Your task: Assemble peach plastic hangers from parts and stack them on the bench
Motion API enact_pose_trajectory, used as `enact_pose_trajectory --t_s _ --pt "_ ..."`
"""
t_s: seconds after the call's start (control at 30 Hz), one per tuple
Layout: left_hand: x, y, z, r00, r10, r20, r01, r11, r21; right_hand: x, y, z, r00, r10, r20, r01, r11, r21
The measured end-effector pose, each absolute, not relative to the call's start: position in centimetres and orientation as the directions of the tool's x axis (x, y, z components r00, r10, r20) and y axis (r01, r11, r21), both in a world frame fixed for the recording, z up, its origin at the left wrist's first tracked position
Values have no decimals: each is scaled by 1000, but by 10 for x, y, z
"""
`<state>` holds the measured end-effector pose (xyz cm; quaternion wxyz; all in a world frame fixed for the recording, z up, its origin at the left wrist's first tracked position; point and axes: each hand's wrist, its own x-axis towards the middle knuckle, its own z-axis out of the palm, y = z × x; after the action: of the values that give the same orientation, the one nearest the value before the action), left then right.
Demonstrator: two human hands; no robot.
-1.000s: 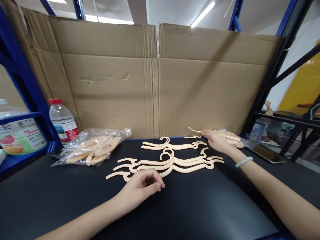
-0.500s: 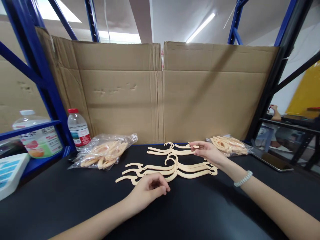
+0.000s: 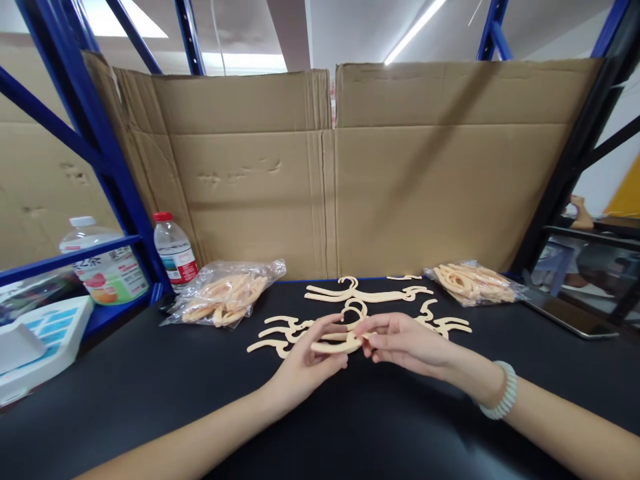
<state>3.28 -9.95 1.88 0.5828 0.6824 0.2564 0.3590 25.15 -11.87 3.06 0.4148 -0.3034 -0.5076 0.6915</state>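
My left hand [image 3: 313, 357] is closed around the curved arm of a cream plastic clothes hanger [image 3: 336, 347]. From the other side, my right hand [image 3: 405, 343], with a pale beaded bracelet on its wrist, pinches near the hanger's middle. The right fingertips cover part of it, and whether a separate small piece is between them I cannot tell. Just behind the hands lie more hanger parts [image 3: 280, 331], with curved arms at the left and hooked pieces [image 3: 445, 325] at the right. Farther back rests another hanger [image 3: 375, 295] with its hook upward.
Clear bags of cream parts lie at the left [image 3: 225, 297] and right [image 3: 473, 283]. A red-capped bottle [image 3: 175, 253] stands by the blue rack post [image 3: 113, 160]. Cardboard [image 3: 260, 180] walls off the back. A phone [image 3: 570, 315] lies at the right, a white-blue tray [image 3: 50, 340] at the left.
My right hand has come from the back hanger toward me and left, meeting my left hand. My left hand, earlier curled with nothing visible in it, now grips a hanger arm. The view has shifted slightly.
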Motion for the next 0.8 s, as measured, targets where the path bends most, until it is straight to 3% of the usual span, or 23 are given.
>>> enact_pose_trajectory --t_s 0.1,0.2,0.3,0.4,0.47,0.5,0.57,0.63,0.7,0.8 --pt "34 -103 24 636 753 169 -33 -192 981 241 -126 26 -515 857 -6 -220 -139 -966" --pt "35 -105 26 605 774 189 -14 -227 974 236 -127 24 -482 875 43 -139 -28 -990" --pt "35 -103 23 558 809 182 27 -237 971 240 -120 25 -473 878 74 16 92 -996" --pt "35 -101 18 523 847 93 31 -128 991 259 -102 26 -387 912 137 217 235 -948" --pt "35 -99 16 497 866 61 -16 -61 998 282 -87 26 -307 919 247 416 363 -834" --pt "35 -99 16 488 871 53 -34 -42 999 295 -80 26 -271 910 315 556 415 -720" --pt "34 -98 15 476 879 39 -52 -17 999 323 -68 22 -250 856 452 807 442 -392" --pt "32 -98 16 480 877 24 -59 5 998 346 -59 17 -344 823 453 883 447 -141" --pt "32 -98 16 497 867 17 -85 30 996 360 -54 12 -379 832 406 902 430 -40" --pt "32 -100 20 504 863 38 -156 47 987 364 -49 7 -380 845 375 911 412 -4"
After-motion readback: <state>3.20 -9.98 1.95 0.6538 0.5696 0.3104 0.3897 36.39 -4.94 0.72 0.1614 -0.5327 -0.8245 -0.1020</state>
